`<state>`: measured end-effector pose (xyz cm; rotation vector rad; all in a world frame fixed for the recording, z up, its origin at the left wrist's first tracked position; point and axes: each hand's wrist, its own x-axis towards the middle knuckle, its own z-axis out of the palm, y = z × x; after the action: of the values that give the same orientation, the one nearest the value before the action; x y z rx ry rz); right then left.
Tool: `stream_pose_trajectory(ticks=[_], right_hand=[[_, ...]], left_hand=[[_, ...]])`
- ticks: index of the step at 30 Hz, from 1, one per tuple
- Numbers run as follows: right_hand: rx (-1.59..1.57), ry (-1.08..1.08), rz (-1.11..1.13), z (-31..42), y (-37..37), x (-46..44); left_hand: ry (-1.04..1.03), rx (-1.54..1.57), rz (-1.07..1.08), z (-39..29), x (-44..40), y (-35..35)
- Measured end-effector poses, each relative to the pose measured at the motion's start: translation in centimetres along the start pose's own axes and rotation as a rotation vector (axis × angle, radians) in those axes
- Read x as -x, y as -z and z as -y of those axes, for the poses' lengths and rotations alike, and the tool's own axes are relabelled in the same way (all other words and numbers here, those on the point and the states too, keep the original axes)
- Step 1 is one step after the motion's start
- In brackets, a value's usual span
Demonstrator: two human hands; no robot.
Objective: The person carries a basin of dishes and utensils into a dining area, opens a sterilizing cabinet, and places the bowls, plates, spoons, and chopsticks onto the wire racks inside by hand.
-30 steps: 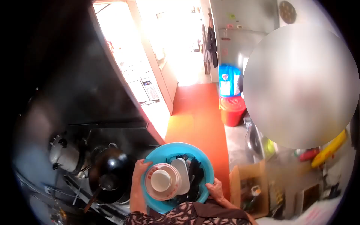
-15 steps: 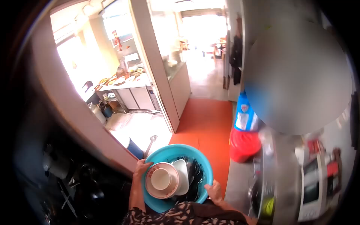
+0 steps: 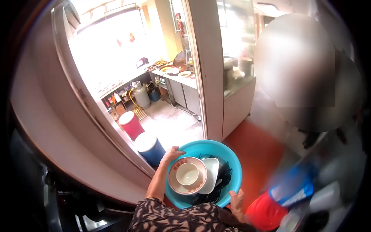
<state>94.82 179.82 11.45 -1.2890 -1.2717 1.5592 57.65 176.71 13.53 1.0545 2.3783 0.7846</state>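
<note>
A turquoise basin [image 3: 235, 164] is held in front of my body by both hands. My left hand [image 3: 172, 154] grips its left rim, and my right hand [image 3: 236, 198] grips the lower right rim with the thumb on top. Inside, a small cream bowl [image 3: 188, 174] is nested in a larger white bowl [image 3: 201, 181] with a reddish patterned rim. Beside them leans a white dish [image 3: 211, 176]. Several dark utensils [image 3: 223, 176], too jumbled to name one by one, lie on the right side of the basin.
A doorway on the left opens to a room with a blue drum [image 3: 151, 150], a red drum [image 3: 131, 125], a gas cylinder [image 3: 141, 96] and a counter [image 3: 181, 80] with food. The door post [image 3: 199, 116] stands ahead. At lower right are a red bucket [image 3: 266, 212] and a blue container [image 3: 293, 189].
My view has turned left toward the doorway, showing more of the side room. The basin is still in both hands. A blurred figure's dark shoes now show at the right.
</note>
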Motion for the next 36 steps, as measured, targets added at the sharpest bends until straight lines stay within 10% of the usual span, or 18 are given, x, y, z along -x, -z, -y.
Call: stream_pose_trajectory(ticks=[4, 6, 21, 36], right_hand=[[0.015, 0.145, -0.095, -2.1, 2.3, -8.6], [0.032, 0.290, -0.122, -1.0, 3.0, -12.9], [0.090, -0.153, 0.068, 10.6, 11.3, -43.6], [0.020, -0.005, -0.264, 19.2, 16.4, -76.0]], left_hand=[[0.244, 0.188, 0.110, -8.3, -4.1, -0.7], [0.002, -0.006, 0.018, -9.1, -8.6, -3.6], [0.042, 0.232, 0.050, -24.9, -33.0, -13.1], [-0.211, 0.098, 0.128, -47.0, -69.0, -25.6]])
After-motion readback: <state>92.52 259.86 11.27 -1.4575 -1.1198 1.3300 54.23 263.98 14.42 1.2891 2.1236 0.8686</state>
